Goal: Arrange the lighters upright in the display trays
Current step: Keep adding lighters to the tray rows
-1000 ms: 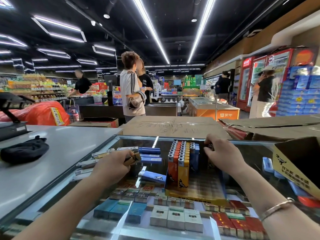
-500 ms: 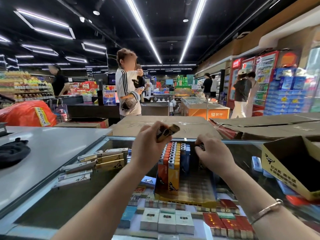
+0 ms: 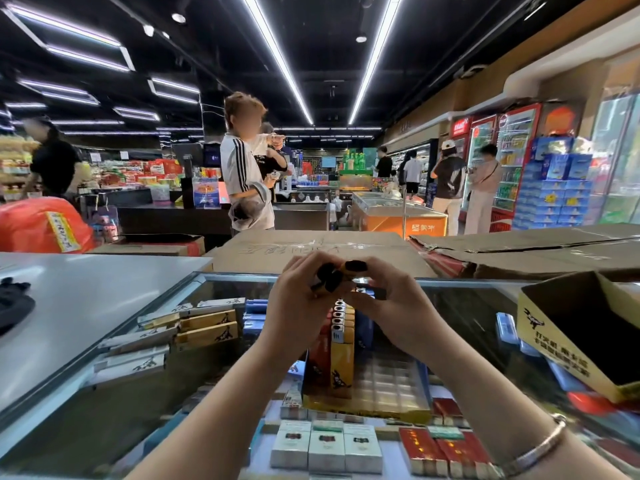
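A display tray (image 3: 388, 386) with a clear gridded insert stands on the glass counter; its left part holds upright rows of red and yellow lighters (image 3: 337, 348). Above the rows, my left hand (image 3: 298, 306) and my right hand (image 3: 394, 306) meet and together hold a small bunch of lighters (image 3: 341, 275) with dark caps and yellow bodies. The fingers of both hands are curled round the bunch. More loose gold and white lighters (image 3: 194, 327) lie flat on the glass at the left.
An open yellow cardboard box (image 3: 581, 344) stands on the counter at the right. Blue lighters (image 3: 254, 308) lie behind my left hand. Cigarette packs (image 3: 325, 448) show beneath the glass. Flattened cardboard (image 3: 311, 247) lies beyond the counter, and people stand in the aisle.
My left hand rose from the loose pile at the left with lighters and came over the tray. My right hand lifted off the tray's back and joined it on the bunch.
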`<state>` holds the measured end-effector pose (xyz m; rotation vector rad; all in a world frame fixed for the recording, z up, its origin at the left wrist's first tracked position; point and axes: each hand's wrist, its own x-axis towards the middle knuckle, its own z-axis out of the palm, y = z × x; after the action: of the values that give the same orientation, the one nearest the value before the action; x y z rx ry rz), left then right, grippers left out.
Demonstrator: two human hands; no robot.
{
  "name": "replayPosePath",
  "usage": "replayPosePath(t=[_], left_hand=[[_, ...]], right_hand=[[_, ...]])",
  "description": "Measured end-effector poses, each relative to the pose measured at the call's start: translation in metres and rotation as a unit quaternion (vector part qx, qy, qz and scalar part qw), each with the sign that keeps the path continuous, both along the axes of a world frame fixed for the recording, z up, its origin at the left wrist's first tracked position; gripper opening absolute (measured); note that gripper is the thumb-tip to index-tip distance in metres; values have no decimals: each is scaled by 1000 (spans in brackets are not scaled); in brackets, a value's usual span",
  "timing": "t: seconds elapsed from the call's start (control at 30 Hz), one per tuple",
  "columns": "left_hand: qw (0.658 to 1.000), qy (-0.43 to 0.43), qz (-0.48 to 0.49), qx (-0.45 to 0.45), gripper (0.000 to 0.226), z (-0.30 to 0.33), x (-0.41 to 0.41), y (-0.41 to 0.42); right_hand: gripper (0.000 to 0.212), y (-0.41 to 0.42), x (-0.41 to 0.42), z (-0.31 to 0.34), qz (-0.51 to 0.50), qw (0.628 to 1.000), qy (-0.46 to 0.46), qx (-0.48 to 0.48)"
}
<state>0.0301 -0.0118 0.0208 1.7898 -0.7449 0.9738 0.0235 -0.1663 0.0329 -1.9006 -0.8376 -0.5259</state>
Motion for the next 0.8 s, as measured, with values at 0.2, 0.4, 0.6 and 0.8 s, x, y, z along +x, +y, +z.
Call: replayPosePath(t=[0.2,0.4,0.6,0.8], left_hand=[[999,-7,-32,-7,18,2,-7,-9],[1000,-2,-11,-27,28,-1,-6,-5],[997,0,80,1,35,-4,-3,5],[993,-6,116,28,33,-5,-4,6]], right_hand=[[37,5,-1,-5,25,999,21,27],[13,-1,1,-2,-4,999,2,39],[24,-15,6,7,-88,991,-7,100],[19,-21,7,8,-125,974,-2,190]])
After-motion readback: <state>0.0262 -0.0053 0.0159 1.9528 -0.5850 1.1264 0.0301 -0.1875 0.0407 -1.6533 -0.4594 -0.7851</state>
